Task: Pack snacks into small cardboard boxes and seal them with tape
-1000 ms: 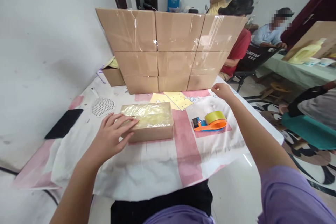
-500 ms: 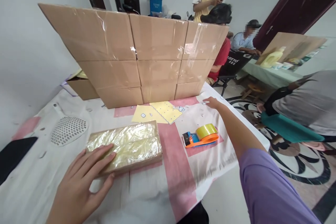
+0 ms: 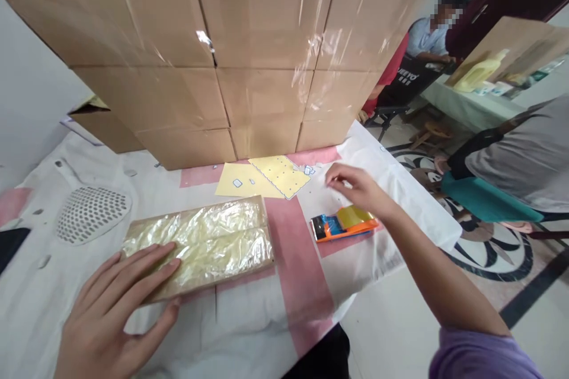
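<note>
My left hand (image 3: 113,311) lies with its fingers spread over the left end of a flat cardboard box (image 3: 208,247), its thumb along the near edge. Glossy, yellowish packing tape covers the box's top. Above the table on the right, my right hand (image 3: 359,188) is closed, fingertips drawn together; whatever they may hold is too small to make out. Just below it lies an orange and blue tape dispenser (image 3: 326,228) with a roll of yellowish tape (image 3: 353,218), partly hidden by the hand.
A tall wall of taped cardboard (image 3: 262,95) stands across the back of the table. At left are a white perforated skimmer (image 3: 91,213), an open carton (image 3: 106,129) and a dark flat object (image 3: 12,246). Other people sit beyond the table's right edge, one in a grey shirt (image 3: 524,160).
My right hand has drawn back from the table's far right toward the tape dispenser, its fingers curling in. My left hand stays on the box. The view has tipped downward and closer.
</note>
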Demonstrator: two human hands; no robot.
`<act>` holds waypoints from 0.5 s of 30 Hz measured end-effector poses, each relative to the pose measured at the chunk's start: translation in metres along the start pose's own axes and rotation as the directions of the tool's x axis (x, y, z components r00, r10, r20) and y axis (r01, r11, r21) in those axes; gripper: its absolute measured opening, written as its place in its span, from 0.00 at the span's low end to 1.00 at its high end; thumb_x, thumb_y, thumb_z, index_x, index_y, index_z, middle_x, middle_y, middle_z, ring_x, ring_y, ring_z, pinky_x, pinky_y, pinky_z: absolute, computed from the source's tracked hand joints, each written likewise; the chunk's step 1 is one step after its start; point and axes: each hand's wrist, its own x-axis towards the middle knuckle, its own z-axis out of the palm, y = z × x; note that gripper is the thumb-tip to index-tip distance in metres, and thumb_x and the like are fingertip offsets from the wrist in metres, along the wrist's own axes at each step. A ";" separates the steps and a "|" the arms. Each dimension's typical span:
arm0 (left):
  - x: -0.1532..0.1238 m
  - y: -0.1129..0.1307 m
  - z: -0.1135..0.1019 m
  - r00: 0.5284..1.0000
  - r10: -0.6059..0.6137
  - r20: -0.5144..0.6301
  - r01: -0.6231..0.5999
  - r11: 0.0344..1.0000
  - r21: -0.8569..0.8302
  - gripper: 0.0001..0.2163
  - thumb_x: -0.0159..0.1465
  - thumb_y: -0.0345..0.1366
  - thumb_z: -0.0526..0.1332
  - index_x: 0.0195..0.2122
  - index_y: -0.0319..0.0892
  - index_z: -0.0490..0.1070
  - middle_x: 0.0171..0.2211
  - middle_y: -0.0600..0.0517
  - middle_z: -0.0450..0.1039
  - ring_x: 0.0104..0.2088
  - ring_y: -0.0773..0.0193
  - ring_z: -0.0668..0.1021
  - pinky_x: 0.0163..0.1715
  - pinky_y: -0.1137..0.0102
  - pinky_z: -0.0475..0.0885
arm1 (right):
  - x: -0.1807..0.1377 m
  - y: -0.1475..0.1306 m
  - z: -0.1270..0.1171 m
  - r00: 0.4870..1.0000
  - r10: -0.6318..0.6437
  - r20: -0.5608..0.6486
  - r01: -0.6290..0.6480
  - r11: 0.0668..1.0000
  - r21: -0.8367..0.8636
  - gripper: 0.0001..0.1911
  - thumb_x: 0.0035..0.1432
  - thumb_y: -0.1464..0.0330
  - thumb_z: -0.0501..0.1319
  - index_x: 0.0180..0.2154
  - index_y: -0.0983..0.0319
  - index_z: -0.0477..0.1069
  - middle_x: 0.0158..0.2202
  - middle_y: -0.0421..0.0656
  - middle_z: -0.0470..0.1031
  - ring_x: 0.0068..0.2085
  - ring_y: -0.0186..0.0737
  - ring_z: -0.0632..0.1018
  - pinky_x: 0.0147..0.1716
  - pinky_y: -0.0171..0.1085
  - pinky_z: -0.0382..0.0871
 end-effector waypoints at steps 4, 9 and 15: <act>-0.001 -0.004 -0.005 0.997 -0.074 0.010 0.075 0.995 -0.068 0.26 0.58 0.39 0.67 0.59 0.59 0.73 0.58 0.50 0.76 0.55 0.44 0.78 0.64 0.43 0.63 | -0.029 -0.059 0.089 0.998 -0.049 0.049 0.031 0.945 0.326 0.09 0.68 0.72 0.57 0.43 0.57 0.76 0.38 0.42 0.77 0.39 0.37 0.76 0.37 0.37 0.69; -0.002 -0.005 -0.009 0.996 -0.078 0.047 0.082 0.992 -0.092 0.29 0.58 0.39 0.67 0.61 0.63 0.71 0.60 0.54 0.74 0.58 0.45 0.76 0.66 0.44 0.61 | -0.037 -0.050 0.151 1.000 0.005 -0.029 0.009 0.892 0.453 0.15 0.69 0.73 0.55 0.55 0.58 0.69 0.43 0.43 0.74 0.44 0.37 0.77 0.44 0.38 0.72; -0.001 -0.001 -0.009 0.991 -0.103 0.085 0.112 0.987 -0.117 0.30 0.57 0.39 0.67 0.62 0.66 0.69 0.61 0.57 0.72 0.58 0.44 0.75 0.66 0.40 0.59 | -0.036 -0.055 0.158 0.998 -0.028 -0.059 0.050 0.914 0.402 0.16 0.70 0.72 0.53 0.56 0.56 0.65 0.46 0.45 0.72 0.48 0.39 0.76 0.51 0.43 0.73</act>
